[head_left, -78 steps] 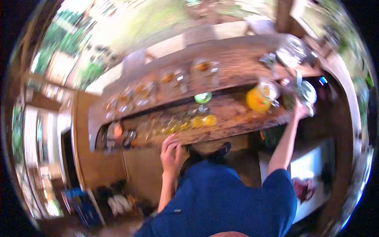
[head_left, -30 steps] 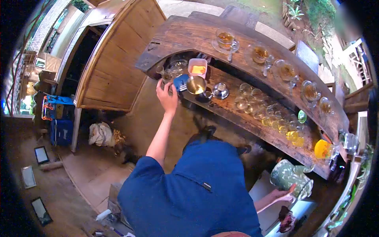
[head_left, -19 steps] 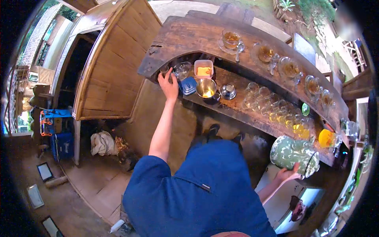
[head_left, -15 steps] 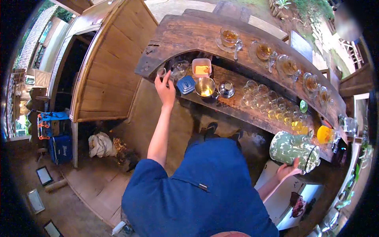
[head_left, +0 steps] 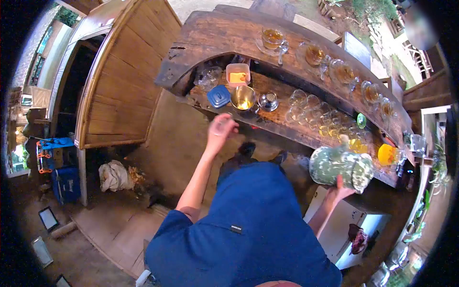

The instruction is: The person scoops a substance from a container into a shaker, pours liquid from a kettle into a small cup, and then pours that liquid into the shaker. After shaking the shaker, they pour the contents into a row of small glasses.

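Note:
My left hand [head_left: 222,133] is closed around a small clear glass [head_left: 220,125], partly blurred, in front of the lower shelf's near edge. My right hand [head_left: 338,190] grips a green-and-white marbled enamel pot [head_left: 334,166], which lies tilted on its side in the air at the shelf's right end. The handle is mostly hidden by the pot and fingers. Beyond the pot stand rows of small glasses [head_left: 313,114], several with yellow liquid in them. Closest to my left hand on the shelf are a steel cup [head_left: 243,98] and a blue lid [head_left: 219,96].
Filled glass cups on saucers [head_left: 273,38] line the upper wooden counter [head_left: 215,33]. The lower shelf holds a plastic tub [head_left: 238,74], a perforated metal strainer top [head_left: 268,101] and an orange-yellow container [head_left: 387,154]. A white box [head_left: 351,225] stands below right.
My left hand has come from the shelf's left end rightward and nearer my body with the small glass. The enamel pot has shifted left and turned slightly in my right hand.

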Demonstrator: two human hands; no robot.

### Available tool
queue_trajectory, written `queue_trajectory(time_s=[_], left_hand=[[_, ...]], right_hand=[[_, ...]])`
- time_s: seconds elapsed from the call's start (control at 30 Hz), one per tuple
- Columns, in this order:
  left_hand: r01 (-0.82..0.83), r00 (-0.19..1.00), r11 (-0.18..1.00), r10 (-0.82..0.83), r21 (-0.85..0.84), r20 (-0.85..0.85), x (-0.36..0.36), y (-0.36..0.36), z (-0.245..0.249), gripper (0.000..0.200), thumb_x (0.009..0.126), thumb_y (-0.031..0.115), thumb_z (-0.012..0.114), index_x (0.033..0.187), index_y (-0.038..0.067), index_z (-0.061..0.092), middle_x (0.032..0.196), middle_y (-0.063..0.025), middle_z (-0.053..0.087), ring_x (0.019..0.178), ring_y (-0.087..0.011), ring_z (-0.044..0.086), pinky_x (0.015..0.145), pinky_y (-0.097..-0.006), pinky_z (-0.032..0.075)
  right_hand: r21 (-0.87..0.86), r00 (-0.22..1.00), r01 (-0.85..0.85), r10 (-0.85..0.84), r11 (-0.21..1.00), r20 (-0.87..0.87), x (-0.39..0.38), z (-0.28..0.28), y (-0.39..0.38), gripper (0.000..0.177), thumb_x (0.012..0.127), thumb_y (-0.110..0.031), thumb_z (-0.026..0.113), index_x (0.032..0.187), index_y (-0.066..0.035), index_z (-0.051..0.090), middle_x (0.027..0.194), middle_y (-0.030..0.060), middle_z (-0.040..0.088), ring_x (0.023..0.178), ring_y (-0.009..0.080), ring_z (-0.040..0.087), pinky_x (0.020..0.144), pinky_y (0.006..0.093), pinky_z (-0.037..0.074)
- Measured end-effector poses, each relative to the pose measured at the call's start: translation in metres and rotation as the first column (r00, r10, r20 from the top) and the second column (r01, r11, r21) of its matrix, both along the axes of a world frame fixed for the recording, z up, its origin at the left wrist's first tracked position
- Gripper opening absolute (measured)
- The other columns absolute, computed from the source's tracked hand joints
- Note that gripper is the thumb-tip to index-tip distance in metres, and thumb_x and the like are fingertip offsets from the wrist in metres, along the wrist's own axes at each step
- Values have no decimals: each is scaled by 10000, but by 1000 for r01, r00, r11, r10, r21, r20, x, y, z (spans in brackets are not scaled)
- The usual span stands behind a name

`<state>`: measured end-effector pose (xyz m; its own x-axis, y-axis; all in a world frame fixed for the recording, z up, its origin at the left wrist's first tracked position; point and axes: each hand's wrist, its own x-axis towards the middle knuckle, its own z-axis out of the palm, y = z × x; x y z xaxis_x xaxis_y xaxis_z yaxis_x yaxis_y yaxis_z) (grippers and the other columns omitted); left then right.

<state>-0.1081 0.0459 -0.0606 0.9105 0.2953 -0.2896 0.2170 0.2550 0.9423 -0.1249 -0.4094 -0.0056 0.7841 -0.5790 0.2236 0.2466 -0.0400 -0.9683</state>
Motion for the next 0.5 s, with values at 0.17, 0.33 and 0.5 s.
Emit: queue_trajectory(time_s=[0.17,0.33,0.5], left_hand=[[389,921,916,-386,-101,51,-5,-51,-26,413,1037,205,615,1389,31,485,1013,-85,766,956,-155,712,830,-282,537],[420,899,856,-437,300,-12,1,-61,34,411,1060,259,564,1367,4,468,1035,-123,759,958,-155,721,855,-309,535],[399,914,851,-400,342,-73,3,-63,54,332,1024,267,616,1249,26,578,984,-113,766,808,-203,744,743,-360,559]], right_hand=[[-237,956,-261,217,936,-196,11,26,60,988,547,-93,924,1419,-10,467,1312,137,620,1180,264,617,1070,419,484],[-531,813,-555,281,641,-510,31,33,97,935,476,-259,984,1274,19,584,1199,99,718,1077,199,683,1011,335,514],[-346,806,-579,455,738,-379,46,31,119,1074,482,-235,988,1375,23,449,1242,130,653,1128,229,640,1033,371,500]])
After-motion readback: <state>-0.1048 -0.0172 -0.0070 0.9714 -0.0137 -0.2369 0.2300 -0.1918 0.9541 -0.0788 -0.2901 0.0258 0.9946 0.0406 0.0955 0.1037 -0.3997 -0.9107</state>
